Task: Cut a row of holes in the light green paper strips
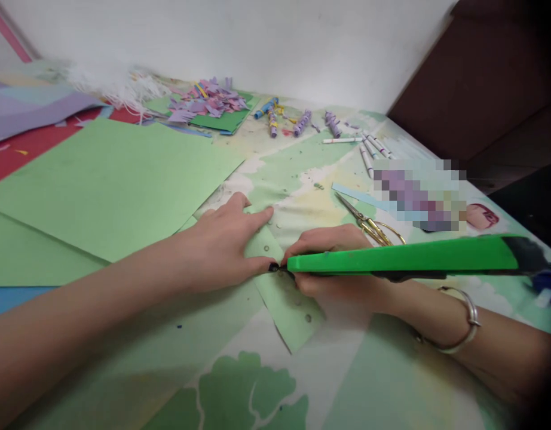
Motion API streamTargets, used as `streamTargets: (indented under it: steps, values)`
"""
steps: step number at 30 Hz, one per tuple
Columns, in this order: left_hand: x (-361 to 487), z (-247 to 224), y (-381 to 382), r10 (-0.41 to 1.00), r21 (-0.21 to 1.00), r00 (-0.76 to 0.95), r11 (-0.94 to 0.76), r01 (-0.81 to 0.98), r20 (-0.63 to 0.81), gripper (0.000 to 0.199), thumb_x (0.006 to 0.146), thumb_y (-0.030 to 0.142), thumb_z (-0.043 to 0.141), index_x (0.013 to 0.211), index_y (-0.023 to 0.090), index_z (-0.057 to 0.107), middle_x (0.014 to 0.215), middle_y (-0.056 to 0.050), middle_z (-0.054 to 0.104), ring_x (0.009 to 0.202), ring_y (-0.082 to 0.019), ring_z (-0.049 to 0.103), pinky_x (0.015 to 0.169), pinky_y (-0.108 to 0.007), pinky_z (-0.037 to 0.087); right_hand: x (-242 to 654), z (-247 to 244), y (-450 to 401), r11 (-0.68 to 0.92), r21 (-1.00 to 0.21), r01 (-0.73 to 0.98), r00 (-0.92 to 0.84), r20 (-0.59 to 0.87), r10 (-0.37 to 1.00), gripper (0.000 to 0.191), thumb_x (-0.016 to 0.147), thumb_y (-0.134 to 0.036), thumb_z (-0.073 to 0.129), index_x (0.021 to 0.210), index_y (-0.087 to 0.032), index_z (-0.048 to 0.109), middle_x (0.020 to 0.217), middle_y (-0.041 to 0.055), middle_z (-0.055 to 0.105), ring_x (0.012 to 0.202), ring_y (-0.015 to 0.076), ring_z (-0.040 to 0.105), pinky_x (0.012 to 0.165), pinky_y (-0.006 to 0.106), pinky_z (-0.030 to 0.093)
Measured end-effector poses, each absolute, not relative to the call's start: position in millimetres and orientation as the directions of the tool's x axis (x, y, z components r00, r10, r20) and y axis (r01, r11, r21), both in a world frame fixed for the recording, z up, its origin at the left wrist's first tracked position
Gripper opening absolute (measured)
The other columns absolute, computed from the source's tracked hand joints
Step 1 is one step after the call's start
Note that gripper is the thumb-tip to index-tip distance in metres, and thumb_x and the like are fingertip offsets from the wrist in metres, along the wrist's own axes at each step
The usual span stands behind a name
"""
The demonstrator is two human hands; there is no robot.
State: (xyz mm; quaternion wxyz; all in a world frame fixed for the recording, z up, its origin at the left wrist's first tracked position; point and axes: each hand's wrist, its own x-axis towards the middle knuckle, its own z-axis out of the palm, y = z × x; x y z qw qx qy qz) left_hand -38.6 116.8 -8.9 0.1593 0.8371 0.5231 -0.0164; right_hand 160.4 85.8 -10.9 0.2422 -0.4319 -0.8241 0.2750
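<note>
A narrow light green paper strip lies slantwise on the table, with small round marks or holes along it. My left hand rests on the strip's upper part, fingers apart and pressing it down. Its thumb, with a dark nail, reaches the middle of the strip. My right hand is closed around a green utility knife with a black end, held like a pen. The knife's dark tip meets the strip right beside my left thumb. A silver bangle circles my right wrist.
Large light green sheets lie at left. Behind are purple and pink paper scraps, white shredded strands and rolled paper pieces. White markers, gold-handled scissors and a pixelated patch lie to the right.
</note>
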Motion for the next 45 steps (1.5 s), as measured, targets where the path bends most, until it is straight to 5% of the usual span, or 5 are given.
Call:
streamTargets:
  steps: [7,26,31,36,45]
  values:
    - [-38,-8,114,0.893,0.191,0.406,-0.371,0.909,-0.194,0.081,0.072,0.062,0.045,0.144,0.030,0.029,0.127,-0.015,0.036,0.120,-0.038,0.044,0.093,-0.047,0.043,162,-10,81,0.206,-0.808,0.552,-0.419,-0.055,0.906,0.019,0.069,-0.014,0.059,0.083,-0.019,0.071,0.068,-0.0017,0.070,0.064,0.0127,0.065,0.058,0.019,0.049]
    - [-37,-4,111,0.883,0.196,0.421,-0.385,0.902,-0.206,0.078,0.076,0.060,0.044,0.144,0.026,0.029,0.128,-0.017,0.036,0.117,-0.038,0.046,0.089,-0.046,0.044,161,-8,82,0.281,-0.767,0.576,-0.421,0.017,0.907,0.019,0.065,-0.011,0.059,0.079,-0.017,0.071,0.068,-0.0016,0.070,0.064,0.0122,0.064,0.061,0.018,0.049]
    - [-32,6,93,0.903,-0.046,0.380,-0.396,0.917,-0.203,0.069,0.083,0.058,0.032,0.131,0.010,0.045,0.117,-0.022,0.045,0.095,-0.036,0.056,0.076,-0.046,0.047,157,-5,81,0.363,-0.720,0.591,-0.445,0.084,0.892,0.019,0.063,-0.010,0.058,0.073,-0.018,0.072,0.068,-0.0020,0.070,0.059,0.0102,0.061,0.059,0.018,0.046]
    - [-27,16,79,0.926,-0.324,0.267,-0.347,0.880,-0.266,0.067,0.083,0.066,0.024,0.094,0.014,0.064,0.083,-0.014,0.054,0.071,-0.030,0.055,0.067,-0.049,0.041,160,-3,84,0.392,-0.710,0.585,-0.494,0.071,0.866,0.018,0.065,-0.011,0.060,0.075,-0.019,0.072,0.069,-0.0026,0.069,0.060,0.0104,0.060,0.057,0.018,0.044]
    - [-30,11,90,0.912,-0.221,0.325,-0.380,0.898,-0.250,0.062,0.086,0.065,0.026,0.104,0.012,0.053,0.096,-0.017,0.052,0.085,-0.033,0.055,0.070,-0.042,0.044,165,-9,88,0.288,-0.810,0.511,-0.477,0.011,0.879,0.017,0.068,-0.011,0.060,0.080,-0.018,0.071,0.067,-0.0042,0.068,0.058,0.0076,0.055,0.054,0.015,0.043]
